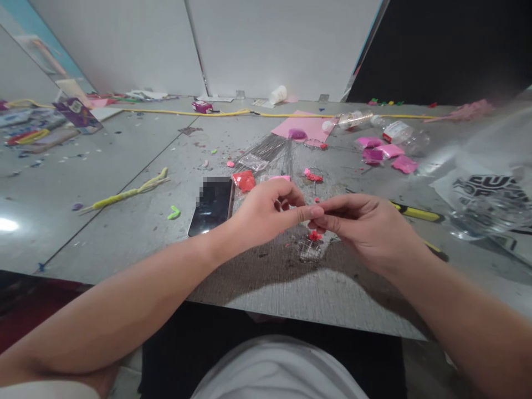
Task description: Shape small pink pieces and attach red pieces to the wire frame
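Note:
My left hand (276, 213) and my right hand (366, 230) meet above the table, thumbs and fingertips pinched together. Whatever lies between the fingertips is too small and covered to make out. Just below them, a small red flower-like piece (315, 236) sits at a clear or wire grid-like frame (310, 252). Beyond the fingers lie more red clay-like bits (315, 176). A red packet (244, 181) rests behind my left hand, beside a dark phone (214, 206). A pink packet (279, 178) is partly hidden by that hand.
A yellow-and-black cutter (418, 213) lies right of my right hand, near a large clear plastic bag (486, 183). Thin wires (266, 148) fan out near a pink sheet (286, 126). Pink packets (390, 151) and bottles (397, 132) lie at back right. A yellow cord (187, 113) crosses behind.

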Tool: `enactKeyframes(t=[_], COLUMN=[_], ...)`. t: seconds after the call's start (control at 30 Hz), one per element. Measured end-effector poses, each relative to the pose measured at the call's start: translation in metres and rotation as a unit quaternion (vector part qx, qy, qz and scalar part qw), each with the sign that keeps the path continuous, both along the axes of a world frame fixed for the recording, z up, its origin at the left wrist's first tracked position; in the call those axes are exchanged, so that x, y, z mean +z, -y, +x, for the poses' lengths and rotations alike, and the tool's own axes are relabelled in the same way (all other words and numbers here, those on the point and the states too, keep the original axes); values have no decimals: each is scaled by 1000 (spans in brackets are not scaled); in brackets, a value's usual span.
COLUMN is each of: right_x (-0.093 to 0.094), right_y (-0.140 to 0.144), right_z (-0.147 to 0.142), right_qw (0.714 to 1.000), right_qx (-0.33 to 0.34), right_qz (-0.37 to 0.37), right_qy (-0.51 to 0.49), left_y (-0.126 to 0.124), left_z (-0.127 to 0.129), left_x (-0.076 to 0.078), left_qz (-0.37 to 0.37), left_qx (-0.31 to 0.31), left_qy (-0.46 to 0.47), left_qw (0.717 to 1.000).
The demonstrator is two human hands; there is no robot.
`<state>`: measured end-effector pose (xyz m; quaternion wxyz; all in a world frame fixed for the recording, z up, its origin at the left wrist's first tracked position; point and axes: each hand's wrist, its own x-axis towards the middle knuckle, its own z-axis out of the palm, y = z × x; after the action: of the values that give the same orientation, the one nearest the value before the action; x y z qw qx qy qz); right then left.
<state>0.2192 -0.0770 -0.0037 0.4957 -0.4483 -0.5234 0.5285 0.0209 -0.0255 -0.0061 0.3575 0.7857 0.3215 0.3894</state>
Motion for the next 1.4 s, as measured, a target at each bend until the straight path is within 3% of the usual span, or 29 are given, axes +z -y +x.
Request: enactKeyframes(t=[0.13, 0.27, 0.53, 0.9, 1.13, 1.4], right_x=[3, 2, -1, -2, 2, 3], right_y=[-2, -4, -6, -7, -5, -4], right_z=[3, 4, 4, 5, 1, 3], right_qw=[998, 998, 997, 993, 996, 992], right_qx=[-36, -45, -42, -25, -39, -15], right_qz=[24, 12, -65, -101, -59, -109], right_qy=[51, 47, -24, -63, -50, -57], left_y=[1, 1, -3, -4, -4, -6], left_z=[-3, -5, -5, -6, -6, -7], left_x=[2, 3, 6, 6, 6, 4], left_qz=[125, 178, 170, 163, 191, 192], left_qx=[-34, -47, -12, -1, -10, -10], left_qy=[-77, -101, -104, -96, -114, -128], left_qw=[989, 978, 980, 982, 975, 973])
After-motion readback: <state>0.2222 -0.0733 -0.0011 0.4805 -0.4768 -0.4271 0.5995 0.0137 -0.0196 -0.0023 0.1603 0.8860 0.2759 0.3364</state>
